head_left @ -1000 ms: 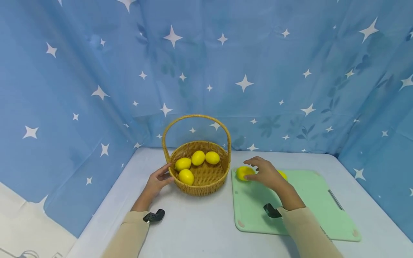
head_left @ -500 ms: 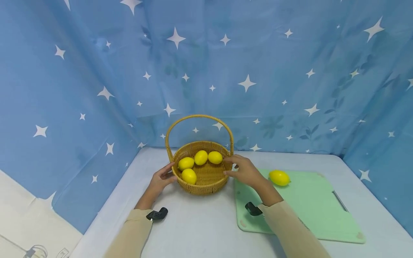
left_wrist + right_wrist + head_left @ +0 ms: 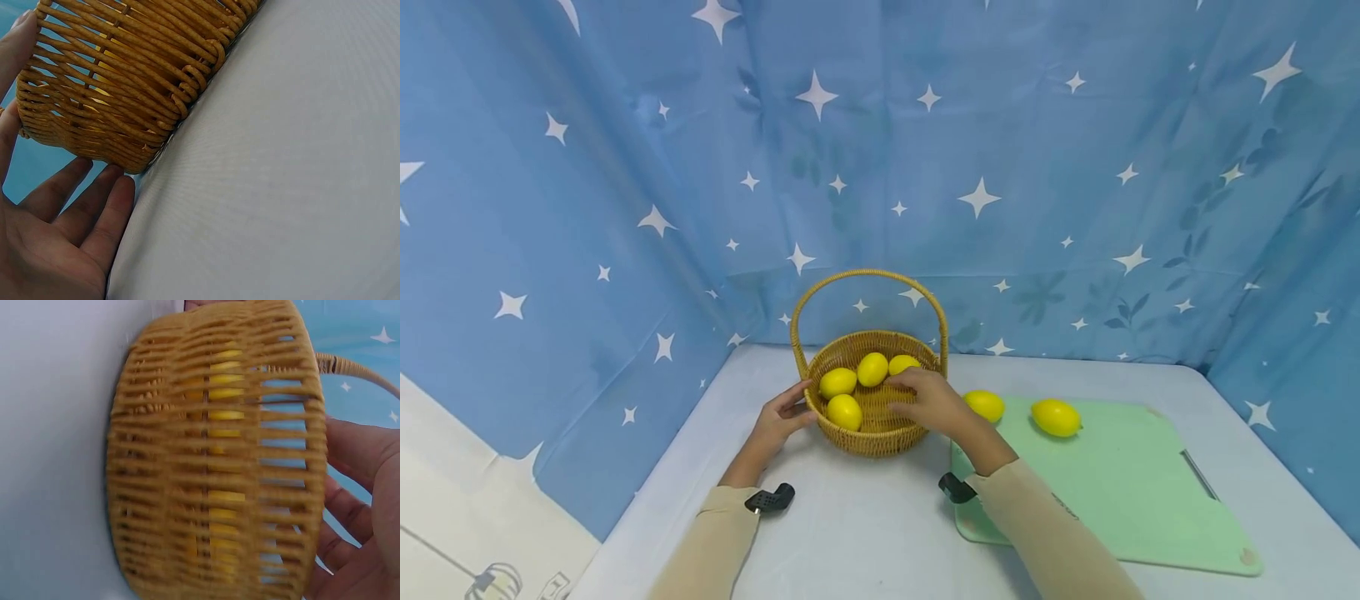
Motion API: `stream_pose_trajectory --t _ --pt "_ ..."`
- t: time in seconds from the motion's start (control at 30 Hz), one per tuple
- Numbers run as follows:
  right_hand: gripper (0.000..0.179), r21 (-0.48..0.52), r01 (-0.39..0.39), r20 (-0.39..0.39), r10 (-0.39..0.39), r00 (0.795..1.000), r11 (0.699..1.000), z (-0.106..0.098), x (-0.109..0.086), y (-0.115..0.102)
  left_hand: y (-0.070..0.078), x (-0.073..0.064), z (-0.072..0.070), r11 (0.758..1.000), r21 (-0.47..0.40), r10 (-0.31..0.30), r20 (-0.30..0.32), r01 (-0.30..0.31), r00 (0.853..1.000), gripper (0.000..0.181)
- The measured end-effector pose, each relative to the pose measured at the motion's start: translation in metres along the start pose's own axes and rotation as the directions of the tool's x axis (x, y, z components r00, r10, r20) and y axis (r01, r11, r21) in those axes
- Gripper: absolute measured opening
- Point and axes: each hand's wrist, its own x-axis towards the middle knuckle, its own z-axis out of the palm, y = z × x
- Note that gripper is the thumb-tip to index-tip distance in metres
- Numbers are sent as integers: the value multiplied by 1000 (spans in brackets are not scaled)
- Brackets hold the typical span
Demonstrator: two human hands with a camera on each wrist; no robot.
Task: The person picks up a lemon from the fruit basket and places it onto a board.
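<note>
A woven basket (image 3: pixel 872 444) with a tall arched handle stands on the table, holding several yellow lemons (image 3: pixel 845 412). At its left side, my left hand (image 3: pixel 775 425) touches the wall near the rim; in the left wrist view its extended fingers (image 3: pixel 106 219) rest against the weave. My right hand (image 3: pixel 928 400) reaches over the right rim with thumb and fingers apart and nothing between them. Its fingertips are close to the rearmost right lemon (image 3: pixel 904 363), which the hand partly covers. In the right wrist view, the basket wall (image 3: pixel 212 450) hides the fingertips.
Right of the basket lies a pale green cutting board (image 3: pixel 1150 483) with a slot at its right side. Two more lemons, one near the corner (image 3: pixel 983 405) and one further right (image 3: pixel 1056 417), lie on it. A blue star-patterned curtain (image 3: pixel 985 117) hangs behind the table.
My right hand has moved left from above the lemon on the board, past the basket's right rim and over its inside. That lemon stays on the board. My left hand keeps its place at the basket.
</note>
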Motion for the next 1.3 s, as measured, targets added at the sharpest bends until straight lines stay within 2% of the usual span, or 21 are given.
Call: stream_pose_trajectory --t 0.33,0.67,1.03,1.3 --pt "42 -18 -9 95 11 995 1000 17 15 -11 -2 -1 -1 1000 9 16 12 -16 1000 65" --pt "41 -37 33 157 -26 987 999 27 33 -25 1 0 -2 1000 0 25 21 -25 999 65" --pt "45 -133 2 230 29 973 991 37 48 -32 -1 1 -2 1000 2 28 30 -28 999 65" --pt "53 -112 -57 269 85 959 992 44 57 -33 -2 1 -2 1000 4 25 21 -25 999 64"
